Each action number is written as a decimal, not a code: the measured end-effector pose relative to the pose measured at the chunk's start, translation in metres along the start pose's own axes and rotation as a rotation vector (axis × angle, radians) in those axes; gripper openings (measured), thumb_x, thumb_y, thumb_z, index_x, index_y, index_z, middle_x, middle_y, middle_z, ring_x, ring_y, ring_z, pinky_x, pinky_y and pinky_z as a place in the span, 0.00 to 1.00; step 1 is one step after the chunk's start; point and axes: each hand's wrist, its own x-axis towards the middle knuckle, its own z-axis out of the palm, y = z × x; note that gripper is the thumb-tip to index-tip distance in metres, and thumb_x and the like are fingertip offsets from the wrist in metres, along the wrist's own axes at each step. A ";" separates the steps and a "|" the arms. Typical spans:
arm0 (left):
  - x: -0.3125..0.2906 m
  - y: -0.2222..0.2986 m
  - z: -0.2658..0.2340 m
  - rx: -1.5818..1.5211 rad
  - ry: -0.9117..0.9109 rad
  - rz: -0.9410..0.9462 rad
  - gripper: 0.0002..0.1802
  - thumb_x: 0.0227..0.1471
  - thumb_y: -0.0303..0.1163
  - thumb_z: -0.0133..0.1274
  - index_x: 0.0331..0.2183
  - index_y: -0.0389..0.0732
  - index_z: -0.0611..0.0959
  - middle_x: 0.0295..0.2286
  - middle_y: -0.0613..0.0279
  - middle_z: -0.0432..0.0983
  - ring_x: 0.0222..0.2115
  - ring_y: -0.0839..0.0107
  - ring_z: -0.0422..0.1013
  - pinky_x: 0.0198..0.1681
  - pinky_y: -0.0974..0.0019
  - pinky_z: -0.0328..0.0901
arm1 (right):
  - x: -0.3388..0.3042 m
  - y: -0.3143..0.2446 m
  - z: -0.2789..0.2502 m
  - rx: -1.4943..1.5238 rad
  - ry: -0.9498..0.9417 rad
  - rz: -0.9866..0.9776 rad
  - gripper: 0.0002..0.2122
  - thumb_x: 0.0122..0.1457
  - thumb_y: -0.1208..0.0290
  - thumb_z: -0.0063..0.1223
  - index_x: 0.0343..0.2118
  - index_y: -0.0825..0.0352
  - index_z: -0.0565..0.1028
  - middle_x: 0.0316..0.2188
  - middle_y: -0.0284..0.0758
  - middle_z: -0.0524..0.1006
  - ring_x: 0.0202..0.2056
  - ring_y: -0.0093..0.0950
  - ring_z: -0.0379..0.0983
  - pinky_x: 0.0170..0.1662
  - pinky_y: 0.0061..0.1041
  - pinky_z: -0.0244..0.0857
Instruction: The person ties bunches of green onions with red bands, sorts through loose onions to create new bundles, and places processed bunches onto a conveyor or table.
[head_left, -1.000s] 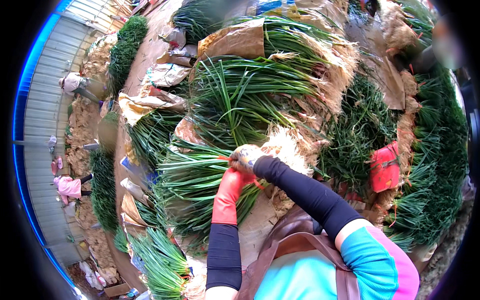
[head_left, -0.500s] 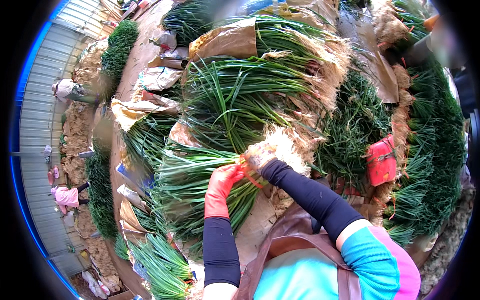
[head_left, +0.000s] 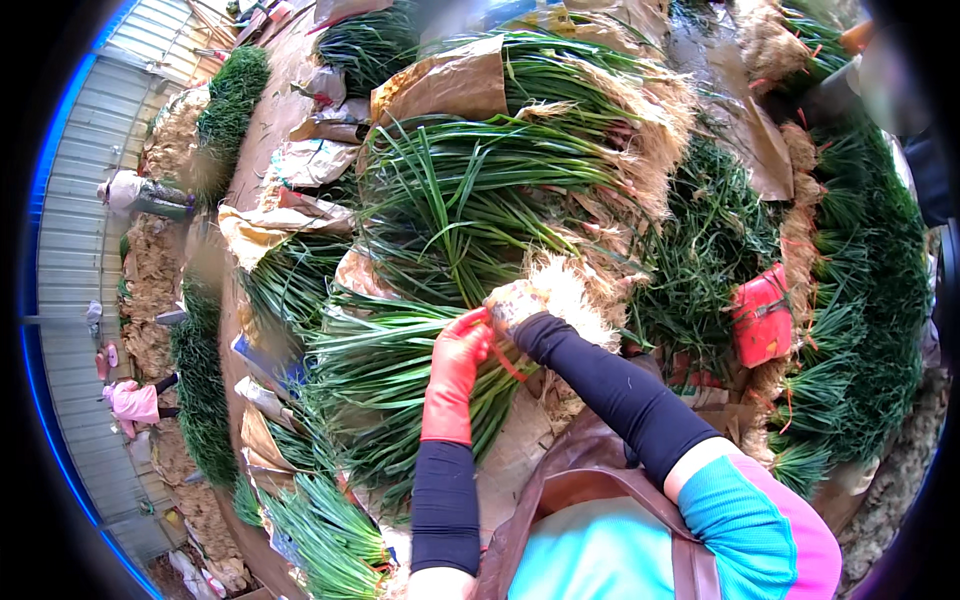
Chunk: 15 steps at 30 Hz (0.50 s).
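Green, long-leaved stalks with pale fibrous roots make up the bundle (head_left: 420, 370) under both hands, lying just below the centre of the view on brown paper sheeting (head_left: 520, 455), leaves toward 9 o'clock and roots toward 3 o'clock. Left hand (head_left: 457, 365), in a red glove over a dark sleeve, rests on the bundle near its root end; its grip is closed on a thin red tie band (head_left: 500, 355), which runs across the stalks toward 4 o'clock. Right hand (head_left: 515, 303), in a soiled pale glove and dark sleeve, sits just above the left hand at the root tuft (head_left: 570, 295); its fingers curl together against the stalks, though whether they pinch the band cannot be told. Larger stacked bundles (head_left: 470, 190) of the same plant lie at 12 o'clock, their roots facing 3 o'clock, partly wrapped in brown paper. Further green bundles (head_left: 860, 300) ring the scene from 1 to 4 o'clock, with a red bag-like object (head_left: 762, 315) among them at 3 o'clock. Two other persons, one in a pale hat (head_left: 125, 190) at 10 o'clock and one in pink (head_left: 135, 402) at 8 o'clock, work well apart along the ground.
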 end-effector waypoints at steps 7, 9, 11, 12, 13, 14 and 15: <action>0.040 0.020 -0.034 1.707 0.013 0.490 0.10 0.37 0.27 0.54 0.29 0.46 0.80 0.26 0.58 0.72 0.29 0.59 0.68 0.33 0.61 0.64 | 0.005 0.000 0.001 0.174 0.069 -0.010 0.10 0.47 0.60 0.51 0.27 0.58 0.79 0.27 0.37 0.77 0.32 0.34 0.75 0.35 0.32 0.68; 0.049 0.009 -0.041 1.461 0.035 0.897 0.05 0.40 0.30 0.54 0.26 0.43 0.79 0.31 0.58 0.74 0.35 0.57 0.68 0.42 0.60 0.61 | 0.008 -0.001 0.002 0.234 0.083 -0.013 0.10 0.47 0.60 0.51 0.28 0.59 0.78 0.27 0.37 0.77 0.32 0.35 0.75 0.35 0.33 0.67; 0.057 -0.001 -0.048 1.387 -0.002 0.575 0.06 0.43 0.31 0.54 0.28 0.42 0.78 0.32 0.57 0.74 0.37 0.56 0.68 0.45 0.57 0.59 | 0.014 0.002 0.005 0.266 0.072 -0.003 0.10 0.47 0.61 0.51 0.28 0.59 0.77 0.27 0.37 0.77 0.32 0.35 0.74 0.35 0.33 0.67; 0.059 0.004 -0.047 1.388 -0.050 0.366 0.08 0.46 0.31 0.52 0.31 0.39 0.77 0.33 0.54 0.73 0.37 0.55 0.68 0.45 0.58 0.59 | 0.017 0.002 0.003 0.266 0.108 -0.077 0.11 0.50 0.58 0.47 0.28 0.59 0.77 0.24 0.37 0.76 0.29 0.37 0.74 0.32 0.34 0.67; 0.061 0.001 -0.052 1.322 -0.062 0.361 0.08 0.47 0.31 0.51 0.31 0.39 0.78 0.33 0.54 0.73 0.37 0.56 0.68 0.48 0.58 0.57 | 0.021 0.000 0.000 0.211 0.090 -0.128 0.11 0.50 0.58 0.47 0.28 0.59 0.77 0.24 0.37 0.76 0.28 0.37 0.74 0.31 0.34 0.67; 0.062 -0.003 -0.058 1.257 -0.071 0.354 0.08 0.47 0.32 0.50 0.31 0.40 0.78 0.32 0.55 0.74 0.38 0.58 0.68 0.50 0.58 0.55 | 0.029 -0.003 -0.003 0.156 0.072 -0.181 0.11 0.50 0.58 0.46 0.28 0.59 0.77 0.24 0.37 0.76 0.28 0.37 0.74 0.31 0.34 0.67; 0.061 -0.002 -0.066 1.201 -0.072 0.347 0.08 0.48 0.32 0.49 0.32 0.41 0.78 0.32 0.56 0.74 0.39 0.59 0.68 0.52 0.58 0.53 | 0.038 -0.011 -0.009 0.107 0.060 -0.242 0.12 0.51 0.58 0.46 0.28 0.59 0.77 0.23 0.37 0.76 0.28 0.38 0.74 0.30 0.34 0.67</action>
